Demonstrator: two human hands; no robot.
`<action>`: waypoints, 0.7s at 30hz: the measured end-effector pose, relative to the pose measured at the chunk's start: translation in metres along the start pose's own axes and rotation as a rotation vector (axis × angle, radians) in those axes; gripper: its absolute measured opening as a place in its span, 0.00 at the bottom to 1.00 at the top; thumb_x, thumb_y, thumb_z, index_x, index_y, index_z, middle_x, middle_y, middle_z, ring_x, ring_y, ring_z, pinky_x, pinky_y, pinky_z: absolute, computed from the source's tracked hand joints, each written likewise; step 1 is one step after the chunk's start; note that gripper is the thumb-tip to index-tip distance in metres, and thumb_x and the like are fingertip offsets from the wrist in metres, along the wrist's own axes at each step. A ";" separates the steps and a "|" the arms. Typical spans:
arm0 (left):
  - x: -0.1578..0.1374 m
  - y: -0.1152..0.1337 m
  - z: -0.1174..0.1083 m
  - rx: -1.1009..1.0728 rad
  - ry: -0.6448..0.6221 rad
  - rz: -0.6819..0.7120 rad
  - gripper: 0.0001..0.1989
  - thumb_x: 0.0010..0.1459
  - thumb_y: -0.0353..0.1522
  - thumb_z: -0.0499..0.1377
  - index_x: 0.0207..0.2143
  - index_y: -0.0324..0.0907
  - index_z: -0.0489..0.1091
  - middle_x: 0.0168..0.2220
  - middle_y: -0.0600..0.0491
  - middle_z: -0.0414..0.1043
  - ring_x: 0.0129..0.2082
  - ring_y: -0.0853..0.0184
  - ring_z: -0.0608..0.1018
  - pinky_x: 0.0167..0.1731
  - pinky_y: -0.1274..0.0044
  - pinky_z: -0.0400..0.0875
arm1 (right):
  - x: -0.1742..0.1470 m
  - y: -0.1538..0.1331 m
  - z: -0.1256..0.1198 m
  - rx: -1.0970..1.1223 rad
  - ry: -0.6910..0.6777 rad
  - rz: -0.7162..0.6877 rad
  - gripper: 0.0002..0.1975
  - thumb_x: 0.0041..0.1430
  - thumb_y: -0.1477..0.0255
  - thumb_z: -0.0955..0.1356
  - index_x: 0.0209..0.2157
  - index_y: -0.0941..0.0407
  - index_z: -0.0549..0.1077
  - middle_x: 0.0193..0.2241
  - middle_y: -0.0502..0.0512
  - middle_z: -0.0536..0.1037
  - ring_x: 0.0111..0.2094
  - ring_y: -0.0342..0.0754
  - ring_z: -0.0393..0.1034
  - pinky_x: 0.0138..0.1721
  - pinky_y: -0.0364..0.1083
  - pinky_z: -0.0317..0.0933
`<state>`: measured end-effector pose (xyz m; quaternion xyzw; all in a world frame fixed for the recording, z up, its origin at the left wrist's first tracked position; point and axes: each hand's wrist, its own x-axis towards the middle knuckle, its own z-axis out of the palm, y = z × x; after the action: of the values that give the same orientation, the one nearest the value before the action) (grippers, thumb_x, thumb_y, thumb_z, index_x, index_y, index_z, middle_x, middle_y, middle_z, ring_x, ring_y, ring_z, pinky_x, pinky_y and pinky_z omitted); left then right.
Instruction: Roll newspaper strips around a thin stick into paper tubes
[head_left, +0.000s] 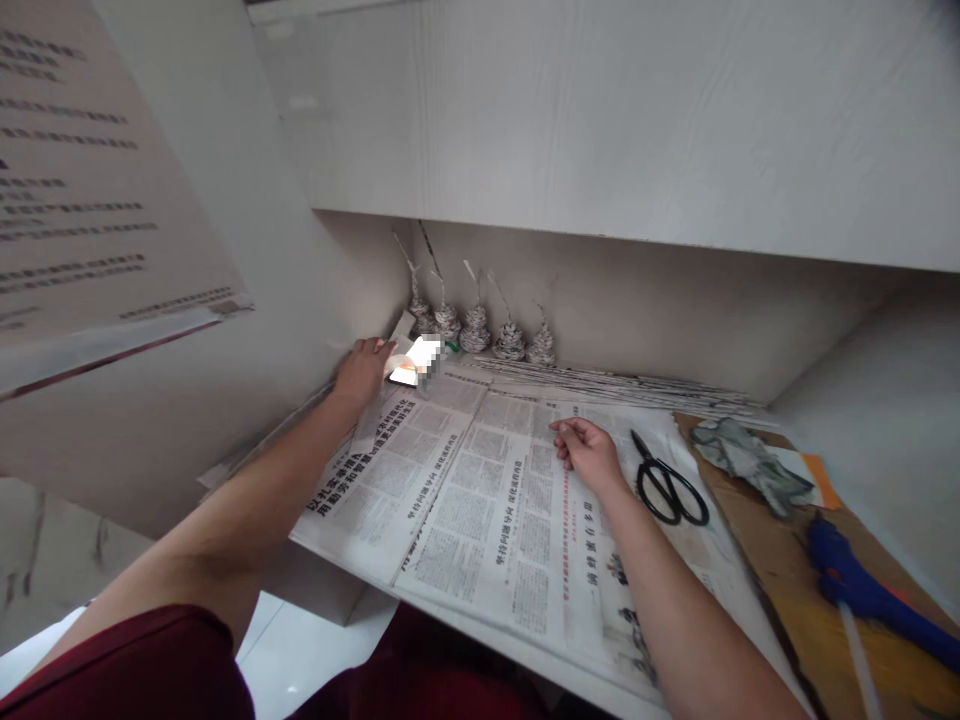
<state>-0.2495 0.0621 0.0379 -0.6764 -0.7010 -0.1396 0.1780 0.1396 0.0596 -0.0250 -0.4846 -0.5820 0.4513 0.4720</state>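
My left hand [364,365] reaches to the back left corner of the table, its fingers bent and slightly apart over some pale items beside a phone with a bright screen [414,362]. A pale ring-like thing [402,366] lies by its fingertips; whether the hand grips anything is hard to see. Over the newspaper [465,500] hovers my right hand [589,450], fingers curled in toward the thumb, with nothing visible in them. Black-handled scissors [669,490] lie just right of it. Several small gourd-shaped pieces of coiled paper [475,330] stand along the back wall.
A bundle of thin paper sticks [637,383] runs along the back. On the right, cardboard [750,540] bears a crumpled grey cloth [750,460] and a blue glue gun [862,590]. A white cabinet [600,120] overhangs the table; walls close both sides.
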 end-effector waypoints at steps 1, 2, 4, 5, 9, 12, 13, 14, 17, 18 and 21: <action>0.004 0.002 0.003 -0.024 0.000 0.006 0.24 0.57 0.27 0.50 0.57 0.41 0.59 0.54 0.43 0.60 0.52 0.57 0.61 0.50 0.70 0.56 | 0.000 0.000 0.000 -0.001 -0.005 0.003 0.16 0.51 0.59 0.66 0.33 0.58 0.72 0.21 0.49 0.68 0.18 0.39 0.62 0.14 0.38 0.55; 0.009 0.004 0.005 -0.053 -0.004 -0.002 0.24 0.56 0.27 0.51 0.56 0.41 0.60 0.54 0.43 0.60 0.52 0.57 0.61 0.51 0.69 0.55 | 0.000 0.000 0.000 -0.002 -0.009 0.004 0.15 0.51 0.59 0.66 0.33 0.58 0.72 0.21 0.49 0.68 0.18 0.39 0.62 0.14 0.38 0.55; 0.018 0.006 0.010 -0.110 -0.019 -0.035 0.20 0.54 0.27 0.53 0.51 0.40 0.65 0.52 0.43 0.62 0.52 0.57 0.61 0.51 0.69 0.55 | 0.000 0.000 -0.001 -0.001 -0.013 0.001 0.15 0.52 0.60 0.65 0.33 0.58 0.72 0.21 0.49 0.68 0.18 0.39 0.62 0.14 0.38 0.56; 0.023 0.007 0.011 -0.133 -0.030 -0.054 0.17 0.53 0.28 0.54 0.47 0.40 0.69 0.50 0.43 0.64 0.52 0.57 0.63 0.51 0.70 0.55 | 0.000 0.000 -0.001 0.000 -0.014 -0.001 0.15 0.52 0.60 0.65 0.33 0.58 0.72 0.21 0.49 0.68 0.18 0.39 0.62 0.14 0.38 0.56; 0.035 0.010 0.005 -0.201 -0.051 -0.136 0.08 0.54 0.30 0.54 0.34 0.37 0.72 0.40 0.44 0.72 0.43 0.61 0.70 0.45 0.73 0.61 | -0.001 -0.002 -0.001 0.002 -0.009 0.002 0.14 0.52 0.62 0.65 0.33 0.58 0.72 0.21 0.49 0.68 0.18 0.39 0.62 0.14 0.38 0.56; 0.035 0.023 -0.011 -0.313 -0.043 -0.239 0.12 0.55 0.33 0.53 0.37 0.36 0.71 0.34 0.45 0.74 0.36 0.63 0.74 0.37 0.75 0.65 | -0.001 -0.003 -0.001 -0.001 -0.009 0.008 0.14 0.51 0.62 0.65 0.32 0.58 0.72 0.21 0.49 0.68 0.18 0.39 0.62 0.14 0.38 0.56; 0.034 0.032 -0.017 -0.375 -0.064 -0.263 0.11 0.54 0.33 0.54 0.37 0.37 0.72 0.32 0.47 0.74 0.33 0.64 0.75 0.34 0.75 0.66 | -0.002 -0.003 0.000 -0.003 -0.009 0.011 0.14 0.51 0.62 0.65 0.32 0.58 0.72 0.21 0.49 0.69 0.18 0.39 0.62 0.14 0.38 0.56; 0.031 0.043 -0.023 -0.444 -0.106 -0.272 0.10 0.53 0.33 0.56 0.36 0.38 0.72 0.29 0.49 0.74 0.29 0.66 0.75 0.31 0.77 0.66 | -0.002 -0.004 0.000 -0.003 -0.007 0.014 0.14 0.51 0.62 0.65 0.32 0.58 0.72 0.21 0.49 0.69 0.18 0.39 0.62 0.14 0.38 0.56; 0.017 0.090 -0.039 -1.002 -0.363 -0.339 0.08 0.50 0.31 0.59 0.33 0.39 0.73 0.26 0.53 0.74 0.24 0.71 0.75 0.25 0.81 0.67 | -0.002 -0.005 0.000 0.006 -0.006 0.019 0.15 0.50 0.61 0.66 0.32 0.58 0.72 0.21 0.50 0.69 0.18 0.39 0.62 0.14 0.38 0.56; 0.011 0.108 -0.044 -1.175 -0.477 -0.351 0.08 0.47 0.31 0.61 0.32 0.38 0.73 0.25 0.54 0.73 0.22 0.72 0.74 0.23 0.81 0.67 | -0.002 -0.005 0.000 0.010 -0.009 0.021 0.15 0.50 0.60 0.66 0.32 0.58 0.72 0.21 0.50 0.69 0.18 0.40 0.62 0.14 0.38 0.56; -0.007 0.158 -0.057 -1.463 -0.717 -0.357 0.11 0.43 0.35 0.65 0.27 0.36 0.72 0.19 0.55 0.70 0.14 0.77 0.67 0.12 0.85 0.56 | -0.003 -0.005 0.000 0.015 -0.029 0.024 0.16 0.48 0.59 0.67 0.32 0.58 0.71 0.20 0.49 0.69 0.18 0.40 0.62 0.14 0.38 0.55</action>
<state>-0.0882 0.0383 0.0786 -0.5034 -0.5442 -0.3621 -0.5651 0.1389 0.0562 -0.0206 -0.4814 -0.5796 0.4682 0.4617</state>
